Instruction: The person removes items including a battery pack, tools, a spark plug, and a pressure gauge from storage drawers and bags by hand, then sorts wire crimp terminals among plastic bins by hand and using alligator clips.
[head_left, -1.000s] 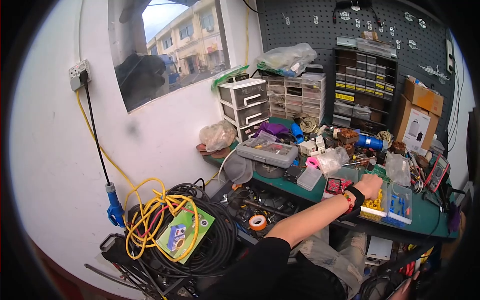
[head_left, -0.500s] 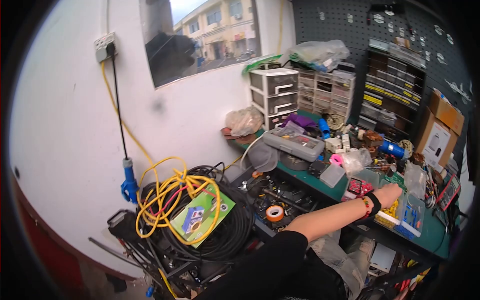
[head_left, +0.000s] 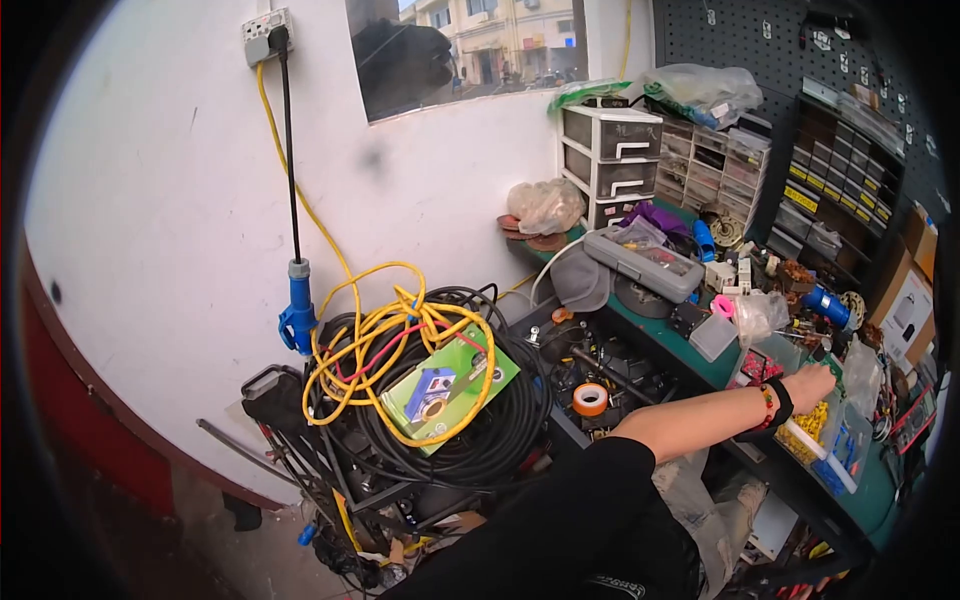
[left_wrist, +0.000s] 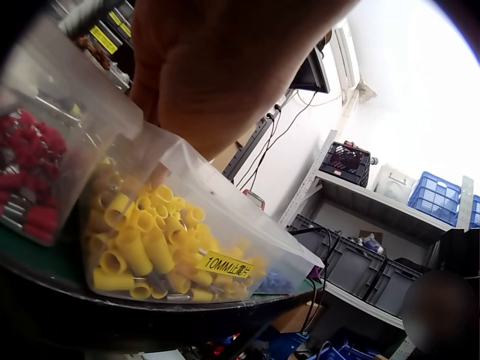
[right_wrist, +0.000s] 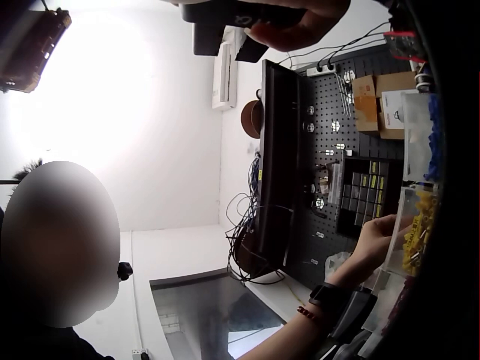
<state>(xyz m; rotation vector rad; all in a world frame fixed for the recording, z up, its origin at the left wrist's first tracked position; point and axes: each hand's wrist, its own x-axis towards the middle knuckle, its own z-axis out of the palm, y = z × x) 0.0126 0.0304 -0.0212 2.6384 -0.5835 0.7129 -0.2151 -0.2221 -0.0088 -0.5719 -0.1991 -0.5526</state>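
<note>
The left hand [head_left: 808, 385], with a dark band and red beads at its wrist, is at a clear bin of yellow sleeved terminals [head_left: 811, 425]. From the left wrist view, the hand [left_wrist: 214, 75] hangs over the labelled bin's edge above the yellow pieces [left_wrist: 154, 240]; its fingertips are hidden. The right wrist view shows the left hand [right_wrist: 375, 244] with its fingers behind the bin's clear wall. At the top of that view, the right hand [right_wrist: 311, 30] has its fingers curled round a black object [right_wrist: 240, 15], away from the bins.
A bin of red terminals [left_wrist: 30, 172] and one of blue pieces [head_left: 838, 455] flank the yellow bin. A grey case [head_left: 645, 262] and clutter cover the green bench. An open drawer holds orange tape [head_left: 590, 400]; coiled cables [head_left: 440, 400] lie left.
The head view has turned, so the bench appears farther right and the coiled cables higher. The left hand remains around the yellow bin, now seen at its far side.
</note>
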